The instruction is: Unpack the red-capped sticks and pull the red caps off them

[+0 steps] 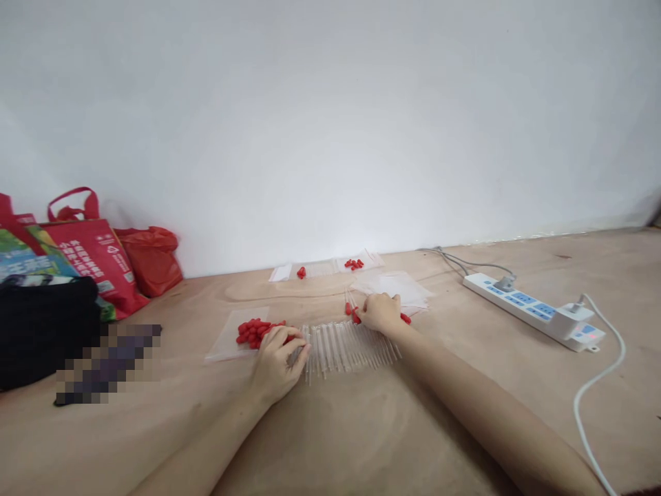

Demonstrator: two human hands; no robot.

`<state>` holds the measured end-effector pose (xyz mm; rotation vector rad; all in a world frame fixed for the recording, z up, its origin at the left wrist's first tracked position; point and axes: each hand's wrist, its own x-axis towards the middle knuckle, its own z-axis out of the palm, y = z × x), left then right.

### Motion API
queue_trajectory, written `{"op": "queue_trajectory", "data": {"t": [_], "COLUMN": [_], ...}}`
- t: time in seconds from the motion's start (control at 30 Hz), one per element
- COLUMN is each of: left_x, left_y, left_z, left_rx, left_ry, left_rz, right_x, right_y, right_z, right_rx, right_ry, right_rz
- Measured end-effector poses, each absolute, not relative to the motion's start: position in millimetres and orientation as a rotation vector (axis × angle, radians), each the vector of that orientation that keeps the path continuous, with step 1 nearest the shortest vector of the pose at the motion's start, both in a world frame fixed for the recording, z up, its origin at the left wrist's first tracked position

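Thin clear glass tubes [341,348] lie side by side in a row on the wooden table. At the row's left end is my left hand [276,362], its fingers curled together and the thumb near the tube ends; what they pinch is hidden. A pile of small red rubber bulbs [252,333] rests on a clear plastic bag [223,337], partly behind that hand. My right hand [381,311] reaches just beyond the row, fingertips closed on a red-bulbed dropper [356,315]. Another red-bulbed dropper [348,307] lies beside it, and more red bulbs [405,318] show past the knuckles.
Flat clear bags [397,286] lie behind my right hand. By the wall are packed bags with red bulbs [354,264]. A white power strip [531,310] with a cable [583,406] lies right. Red shopping bags [98,255], black cloth [46,331] and a blurred-out dark object [108,365] are left.
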<state>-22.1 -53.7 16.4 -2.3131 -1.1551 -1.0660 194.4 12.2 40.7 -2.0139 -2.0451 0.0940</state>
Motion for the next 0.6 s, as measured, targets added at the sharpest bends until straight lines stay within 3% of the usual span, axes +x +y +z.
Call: {"op": "queue_trajectory", "data": {"t": [0.33, 0.6], "left_x": [-24, -10], "left_y": [-53, -65], "left_z": [14, 20], "left_rx": [-2.320, -2.215], "left_ry": [-1.188, -1.031], "left_rz": [-1.002, -0.928], "right_x": [208, 235], "right_y": [2, -50], "right_z": [52, 19], "right_rx": [-1.970, -1.068], "right_ry": [-2.008, -2.173], "right_rz": [0.050, -0.055]}}
